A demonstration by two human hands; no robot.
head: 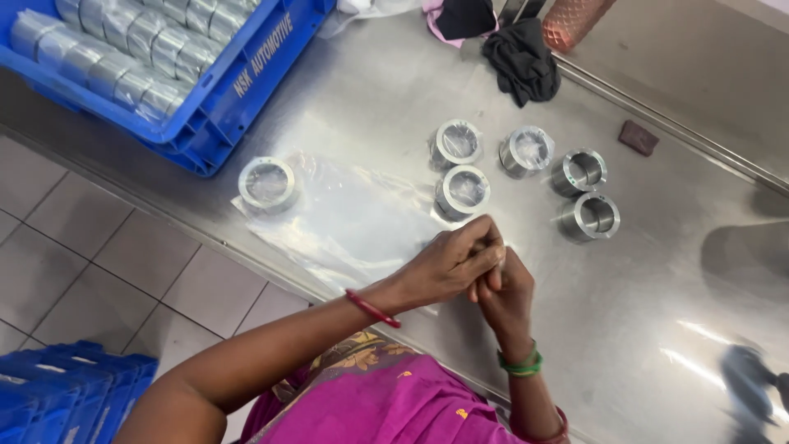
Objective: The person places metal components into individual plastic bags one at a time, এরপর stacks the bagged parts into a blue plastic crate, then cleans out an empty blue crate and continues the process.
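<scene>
Steel covers the whole bench [674,271], and we take the clear plastic sheet [362,222] lying on it as our landmark. Our left hand [448,263] and right hand [505,288] meet at the near right corner of that sheet, fingers pinched together over something small; it may be the edge of a thin clear bag, but we cannot tell what, if anything, is gripped. Both hands are closed tight rather than spread.

On the sheet's far left corner sits one metal ring [267,182] wrapped in clear film. Just past the sheet's right edge stand three more wrapped rings [463,191], two close together and a third slightly farther right. Beyond those, still farther right of the sheet, are two bare rings [586,195], shiny and unwrapped, one behind the other.

We judge the work as partway through: four rings appear bagged, two appear left to cover, and the hands have none of them in their grip right now.

Far left of the sheet, a blue crate [238,90] overhangs the bench edge, filled with rows of film-wrapped metal cylinders [123,49]. Behind the sheet lies a dark cloth [522,62], with a copper-coloured bottle [575,20] beside it. A small brown block [638,137] rests well to the right of the sheet.
</scene>
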